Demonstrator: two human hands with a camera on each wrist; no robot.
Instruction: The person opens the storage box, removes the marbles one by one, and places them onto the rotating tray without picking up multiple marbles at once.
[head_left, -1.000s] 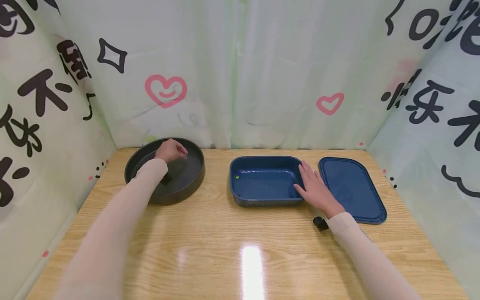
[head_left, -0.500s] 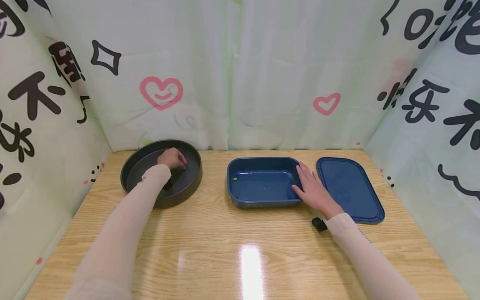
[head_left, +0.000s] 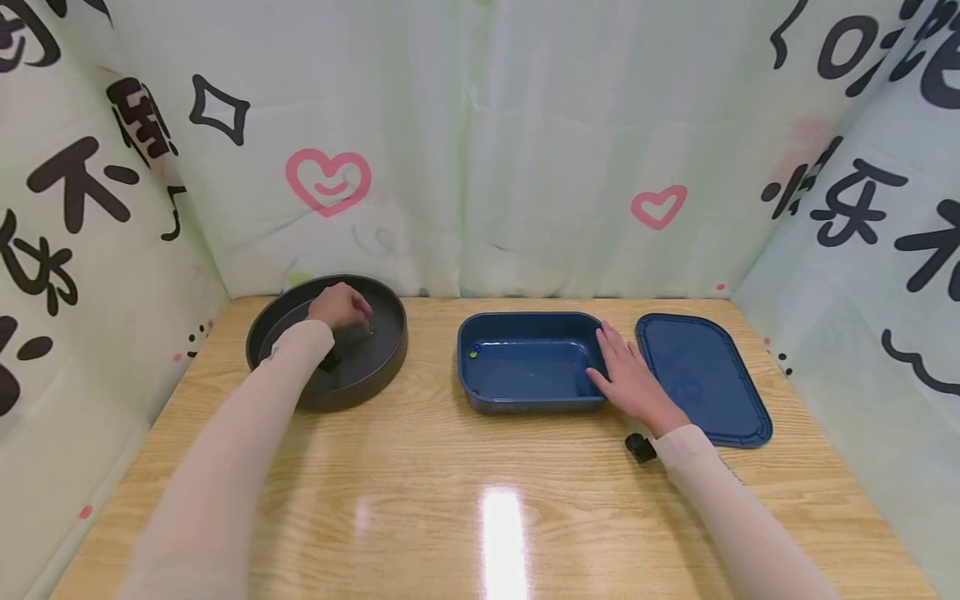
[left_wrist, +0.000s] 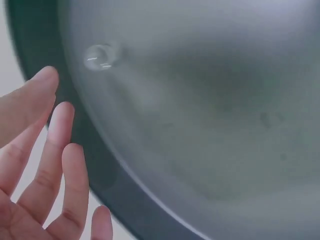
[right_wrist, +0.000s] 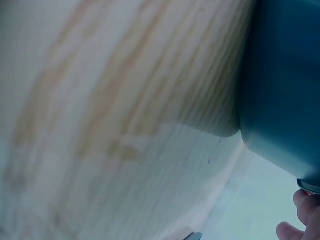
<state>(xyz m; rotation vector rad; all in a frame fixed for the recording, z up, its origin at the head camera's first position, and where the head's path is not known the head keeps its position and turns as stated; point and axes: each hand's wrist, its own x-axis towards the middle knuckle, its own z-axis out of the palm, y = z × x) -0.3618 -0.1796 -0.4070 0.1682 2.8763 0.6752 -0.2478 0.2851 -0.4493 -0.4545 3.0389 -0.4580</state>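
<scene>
Over the round dark pan (head_left: 352, 385), my left hand (head_left: 339, 307) hangs with loosely bent fingers. A small clear ball (left_wrist: 101, 57) lies on the pan's floor close to its wall, apart from my left fingertips (left_wrist: 62, 112); nothing shows between them. My right hand (head_left: 633, 379) rests with spread fingers on the right rim of the blue rectangular box (head_left: 532, 406). Inside the box, small blue and yellow-green balls (head_left: 474, 352) sit at the left. In the right wrist view, a few fingertips (right_wrist: 305, 205) are at the box's edge.
A blue lid (head_left: 705, 379) lies flat to the right of the box. Near my right wrist is a small black object (head_left: 640, 447). Printed curtains (head_left: 465, 150) stand behind the wooden table (head_left: 420, 500) and on both sides.
Compared with half a second ago, my left hand is raised slightly and its fingers are off the pan's floor. My right hand keeps its place on the box. The head view has shifted slightly.
</scene>
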